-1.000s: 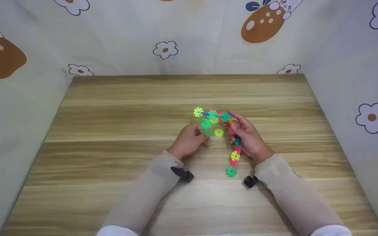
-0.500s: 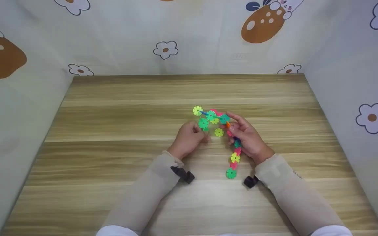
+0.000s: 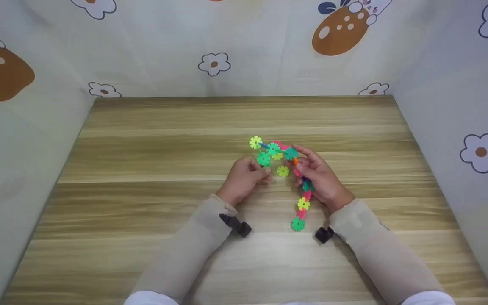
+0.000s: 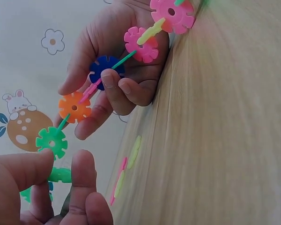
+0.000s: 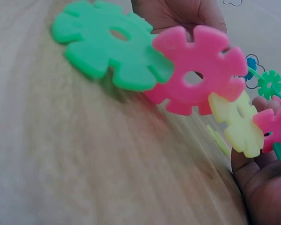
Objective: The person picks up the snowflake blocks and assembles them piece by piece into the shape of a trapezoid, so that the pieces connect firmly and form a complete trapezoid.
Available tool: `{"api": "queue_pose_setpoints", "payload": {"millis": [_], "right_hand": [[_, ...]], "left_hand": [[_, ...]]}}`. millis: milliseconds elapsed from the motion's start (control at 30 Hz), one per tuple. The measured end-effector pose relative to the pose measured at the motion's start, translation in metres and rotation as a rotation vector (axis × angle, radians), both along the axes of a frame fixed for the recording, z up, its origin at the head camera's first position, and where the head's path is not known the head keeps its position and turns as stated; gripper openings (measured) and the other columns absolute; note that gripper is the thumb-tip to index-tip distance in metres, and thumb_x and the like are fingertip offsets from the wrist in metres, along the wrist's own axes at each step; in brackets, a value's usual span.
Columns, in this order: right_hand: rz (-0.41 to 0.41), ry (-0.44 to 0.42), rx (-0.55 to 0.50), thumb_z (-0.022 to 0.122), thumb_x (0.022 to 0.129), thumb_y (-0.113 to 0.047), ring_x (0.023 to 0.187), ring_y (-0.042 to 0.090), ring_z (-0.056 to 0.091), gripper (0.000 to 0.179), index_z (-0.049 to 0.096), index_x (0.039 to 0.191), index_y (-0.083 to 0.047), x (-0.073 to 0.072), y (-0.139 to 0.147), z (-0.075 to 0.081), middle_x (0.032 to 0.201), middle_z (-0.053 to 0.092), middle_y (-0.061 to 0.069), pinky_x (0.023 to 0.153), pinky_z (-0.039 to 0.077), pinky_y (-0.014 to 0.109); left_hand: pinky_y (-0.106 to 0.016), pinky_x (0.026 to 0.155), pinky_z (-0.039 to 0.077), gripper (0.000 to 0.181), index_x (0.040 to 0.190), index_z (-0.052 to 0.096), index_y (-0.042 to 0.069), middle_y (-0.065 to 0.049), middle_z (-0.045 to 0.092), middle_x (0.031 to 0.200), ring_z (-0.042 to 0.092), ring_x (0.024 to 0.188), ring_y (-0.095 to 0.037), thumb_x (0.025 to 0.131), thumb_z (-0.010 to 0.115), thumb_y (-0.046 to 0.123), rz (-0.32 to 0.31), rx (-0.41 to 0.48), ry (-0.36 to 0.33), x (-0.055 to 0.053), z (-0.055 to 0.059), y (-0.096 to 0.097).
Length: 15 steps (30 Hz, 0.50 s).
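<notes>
A chain of notched plastic interlocking discs runs between both hands, in green, yellow, pink, blue and orange. My left hand [image 3: 246,180] pinches a green disc [image 4: 61,175] between thumb and fingers, just below another green disc [image 3: 263,159]. My right hand [image 3: 322,178] grips the middle of the chain, its fingers around the part by the blue disc [image 4: 103,70] and orange disc [image 4: 75,107]. From the right hand the chain's tail hangs toward the person, ending in a green disc [image 3: 298,224]. The chain's far left end is a yellow disc [image 3: 256,142].
Loose discs lie on the wooden table [image 3: 163,140] beyond and between the hands: a yellow disc [image 3: 283,171], another yellow disc [image 3: 277,156] and pink discs [image 3: 275,144]. Patterned cloth walls [image 3: 155,51] stand at the back and sides.
The chain's left part has shifted slightly, and its tail end has dropped a little toward the person. The left fingers have moved slightly at the green disc; the right hand stays in place.
</notes>
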State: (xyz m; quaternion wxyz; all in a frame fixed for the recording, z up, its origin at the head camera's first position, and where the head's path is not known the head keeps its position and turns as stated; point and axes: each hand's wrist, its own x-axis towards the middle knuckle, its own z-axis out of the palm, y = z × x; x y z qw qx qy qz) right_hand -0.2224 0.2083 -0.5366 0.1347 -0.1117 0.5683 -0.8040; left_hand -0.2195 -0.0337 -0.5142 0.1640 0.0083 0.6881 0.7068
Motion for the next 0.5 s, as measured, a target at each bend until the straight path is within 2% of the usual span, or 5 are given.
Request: {"api": "queue_pose_setpoints", "payload": {"millis": [100,267,333,500], "right_hand": [[-0.004,0.008,0.003,0.060,0.106,-0.007,0.068,0.008,0.058,0.045,0.056,0.149,-0.021,0.0000,0.0002,0.0002,0.115,0.074,0.005,0.063,0.054,0.021],[-0.001,-0.005,0.003,0.061,0.106,-0.008,0.069,0.008,0.059,0.043,0.058,0.146,-0.025,0.0001,0.0004,0.0005,0.115,0.074,0.004,0.063,0.055,0.022],[0.002,-0.019,0.007,0.060,0.106,-0.007,0.069,0.009,0.059,0.044,0.056,0.147,-0.024,0.0002,0.0001,0.0009,0.116,0.074,0.004,0.063,0.056,0.022],[-0.009,-0.041,0.049,0.058,0.107,-0.005,0.069,0.010,0.059,0.050,0.047,0.155,-0.015,0.0000,-0.0003,0.0013,0.116,0.072,0.003,0.064,0.055,0.022]], "left_hand": [[-0.041,0.085,0.064,0.022,0.106,0.048,0.004,-0.016,0.066,0.102,0.076,0.088,-0.024,0.100,0.069,0.003,-0.002,0.033,-0.021,-0.0004,0.0008,0.0006],[-0.041,0.087,0.064,0.047,0.132,0.040,0.007,-0.016,0.064,0.104,0.076,0.091,-0.026,0.098,0.072,0.004,0.000,0.051,-0.038,-0.0005,0.0024,0.0014],[-0.041,0.087,0.063,0.051,0.137,0.040,0.008,-0.015,0.066,0.102,0.076,0.091,-0.025,0.098,0.073,0.005,0.001,0.042,-0.032,-0.0002,0.0025,0.0013],[-0.043,0.086,0.064,0.052,0.136,0.038,0.010,-0.015,0.068,0.095,0.077,0.085,-0.024,0.098,0.073,0.006,0.027,0.050,0.015,0.0010,0.0000,0.0026]]}}
